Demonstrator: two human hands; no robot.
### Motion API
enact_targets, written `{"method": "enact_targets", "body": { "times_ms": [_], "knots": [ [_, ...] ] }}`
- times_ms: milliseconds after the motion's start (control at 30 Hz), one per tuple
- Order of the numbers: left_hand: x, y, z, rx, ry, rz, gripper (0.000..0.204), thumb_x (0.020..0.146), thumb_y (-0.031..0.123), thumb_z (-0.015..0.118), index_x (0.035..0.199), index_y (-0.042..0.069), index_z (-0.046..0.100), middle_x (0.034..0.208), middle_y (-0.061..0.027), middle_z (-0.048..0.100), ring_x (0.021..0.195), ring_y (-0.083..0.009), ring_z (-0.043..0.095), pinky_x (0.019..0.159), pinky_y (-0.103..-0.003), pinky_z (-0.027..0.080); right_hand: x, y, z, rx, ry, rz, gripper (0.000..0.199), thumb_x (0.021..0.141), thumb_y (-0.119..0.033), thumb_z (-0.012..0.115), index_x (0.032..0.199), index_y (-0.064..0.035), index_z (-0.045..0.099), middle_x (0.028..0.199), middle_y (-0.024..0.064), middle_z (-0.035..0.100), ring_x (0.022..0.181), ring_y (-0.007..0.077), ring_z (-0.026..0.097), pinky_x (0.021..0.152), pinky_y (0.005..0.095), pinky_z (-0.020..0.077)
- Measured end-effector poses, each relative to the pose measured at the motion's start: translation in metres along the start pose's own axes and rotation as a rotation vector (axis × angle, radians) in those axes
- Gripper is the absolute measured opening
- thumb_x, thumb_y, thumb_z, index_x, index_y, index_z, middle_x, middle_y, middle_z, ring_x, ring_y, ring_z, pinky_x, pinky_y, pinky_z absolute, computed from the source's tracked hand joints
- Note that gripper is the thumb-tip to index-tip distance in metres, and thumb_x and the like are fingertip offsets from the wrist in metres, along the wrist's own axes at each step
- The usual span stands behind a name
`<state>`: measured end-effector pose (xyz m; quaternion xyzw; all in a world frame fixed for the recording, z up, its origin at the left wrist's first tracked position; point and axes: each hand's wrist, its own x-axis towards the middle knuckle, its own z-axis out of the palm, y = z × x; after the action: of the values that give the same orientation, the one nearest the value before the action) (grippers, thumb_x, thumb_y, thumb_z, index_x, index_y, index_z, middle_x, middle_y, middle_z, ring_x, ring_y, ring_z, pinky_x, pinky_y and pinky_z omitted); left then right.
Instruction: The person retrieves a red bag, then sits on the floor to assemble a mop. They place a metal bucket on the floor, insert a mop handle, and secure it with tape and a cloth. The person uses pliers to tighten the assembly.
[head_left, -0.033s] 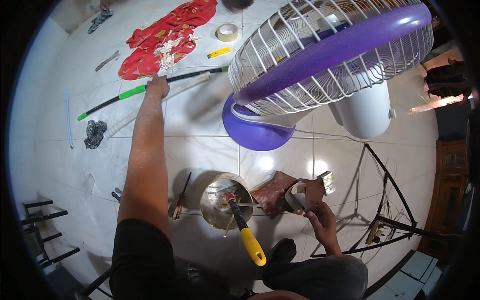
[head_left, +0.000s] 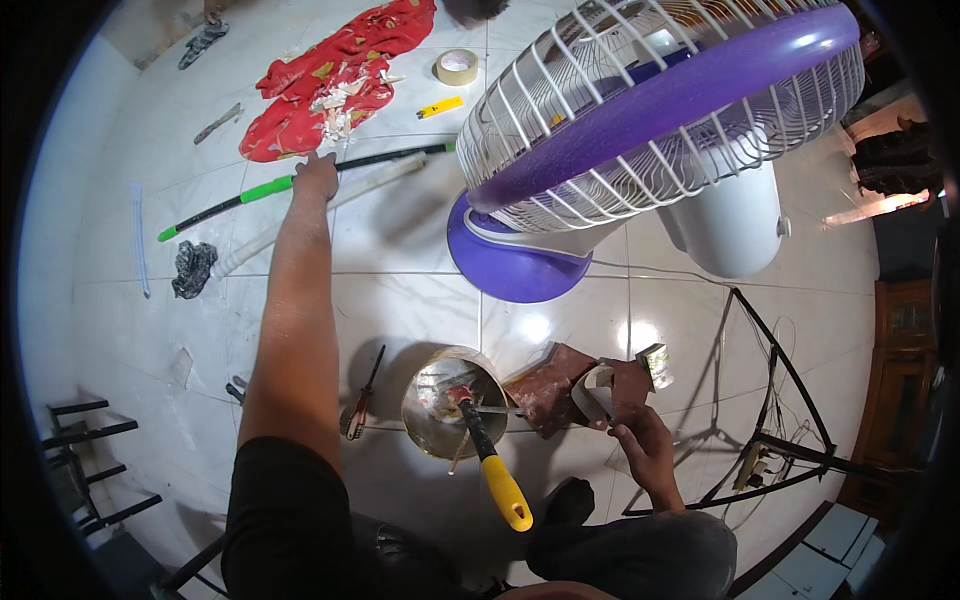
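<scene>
My left arm reaches far forward, and my left hand point(head_left: 316, 176) is closed around the black and green pole point(head_left: 267, 188) lying on the floor. Its fingers are partly hidden. Near my right knee, my right hand point(head_left: 648, 450) pinches a curled sheet of brown sandpaper point(head_left: 630, 386) with a pale back. Another flat brown piece point(head_left: 556, 388) lies beside it. Between my arms stands a round, smeared metal container point(head_left: 428, 440). A tool with a yellow and black handle point(head_left: 503, 490) leans out over its rim. Left of the container lies a screwdriver point(head_left: 360, 412).
A purple and white fan point(head_left: 530, 260) stands ahead on the right. Beyond the pole are a red cloth point(head_left: 290, 90) with pale scraps, a tape roll point(head_left: 457, 67) and a yellow cutter point(head_left: 440, 107). A white tube point(head_left: 290, 232) and crumpled dark plastic point(head_left: 193, 268) lie left. Black frame bars point(head_left: 780, 365) stand right.
</scene>
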<state>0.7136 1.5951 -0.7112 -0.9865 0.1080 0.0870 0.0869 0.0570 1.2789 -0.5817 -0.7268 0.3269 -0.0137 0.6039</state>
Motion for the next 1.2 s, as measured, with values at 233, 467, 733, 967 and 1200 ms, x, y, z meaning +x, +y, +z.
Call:
{"method": "enact_targets", "body": {
  "times_ms": [233,467,733,967,1200],
  "knots": [
    [-0.042,-0.048,-0.013,0.271,0.502,0.223,0.023,0.101,0.02,0.057,0.123,0.015,0.062,0.107,-0.0132,0.071,0.114,-0.0319,0.068,0.108,-0.053,0.048,-0.014,-0.009,-0.007,-0.243,-0.04,-0.082,0.021,0.098,-0.01,0.071,0.116,0.0008,0.067,0.103,0.0113,0.078,0.099,0.0212,0.076,0.092,0.0364,0.0575],
    [-0.076,-0.142,-0.2,0.123,0.779,0.007,0.021,0.108,0.027,0.052,0.123,0.013,0.058,0.102,-0.0165,0.073,0.086,-0.0384,0.075,0.074,-0.048,0.061,-0.016,-0.018,-0.001,-0.449,-0.059,-0.343,0.029,0.093,-0.011,0.077,0.118,-0.0007,0.067,0.099,0.0154,0.075,0.088,0.0266,0.075,0.078,0.0382,0.0568],
    [-0.293,-0.168,-0.489,-0.317,1.428,0.221,0.038,0.111,0.038,0.051,0.131,0.009,0.065,0.086,-0.0127,0.069,0.078,-0.0283,0.068,0.069,-0.041,0.053,-0.007,-0.189,0.017,-0.112,-0.166,-0.818,0.048,0.087,-0.015,0.084,0.129,0.0004,0.065,0.108,0.0165,0.072,0.093,0.0294,0.071,0.086,0.0389,0.0557],
    [-0.509,-0.093,-0.589,-1.194,1.366,0.631,0.039,0.117,0.029,0.044,0.139,0.002,0.06,0.079,0.0035,0.047,0.063,-0.0016,0.042,0.052,-0.017,0.033,-0.055,-0.398,0.173,-0.012,-0.565,-1.258,0.086,0.093,-0.046,0.078,0.15,0.0086,0.043,0.147,0.0322,0.052,0.136,0.0434,0.055,0.117,0.047,0.0424],
    [-0.584,-0.11,-0.552,-1.511,1.317,0.797,0.047,0.117,0.032,0.041,0.148,-0.002,0.048,0.078,0.003,0.043,0.061,-0.0022,0.039,0.05,-0.018,0.034,-0.118,-0.457,0.289,0.452,-1.326,-0.982,0.047,0.103,-0.038,0.07,0.127,-0.0008,0.057,0.104,0.0118,0.067,0.092,0.0172,0.066,0.08,0.0323,0.0539]
  ]
}}
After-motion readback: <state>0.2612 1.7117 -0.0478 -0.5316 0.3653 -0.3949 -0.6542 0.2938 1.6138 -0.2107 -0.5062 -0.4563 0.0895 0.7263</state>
